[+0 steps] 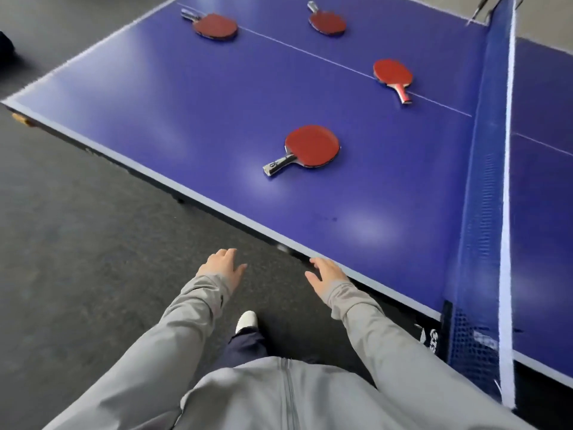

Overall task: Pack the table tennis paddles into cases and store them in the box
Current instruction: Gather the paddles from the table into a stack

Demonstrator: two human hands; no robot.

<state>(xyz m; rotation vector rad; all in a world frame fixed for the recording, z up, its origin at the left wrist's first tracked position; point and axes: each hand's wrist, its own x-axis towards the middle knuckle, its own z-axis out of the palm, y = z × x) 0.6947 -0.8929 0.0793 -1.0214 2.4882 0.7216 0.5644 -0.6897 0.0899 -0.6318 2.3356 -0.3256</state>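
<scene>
Several red table tennis paddles lie flat on the blue table (192, 125). The nearest paddle (311, 145) has a grey handle pointing toward the table's near edge. Another paddle (393, 74) with a red handle lies close to the net. Two more sit at the far side: one at the left (215, 25), one in the middle (327, 22). My left hand (221, 265) hangs over the floor with relaxed fingers, holding nothing. My right hand (327, 274) is beside the table's near edge, fingers relaxed and empty. No case or box is in view.
The blue net (486, 212) with a white top band crosses the table on the right. Dark grey floor (77, 243) spreads to the left of the table. My shoe (246, 321) shows below the hands. A dark object (6, 49) sits at the far left edge.
</scene>
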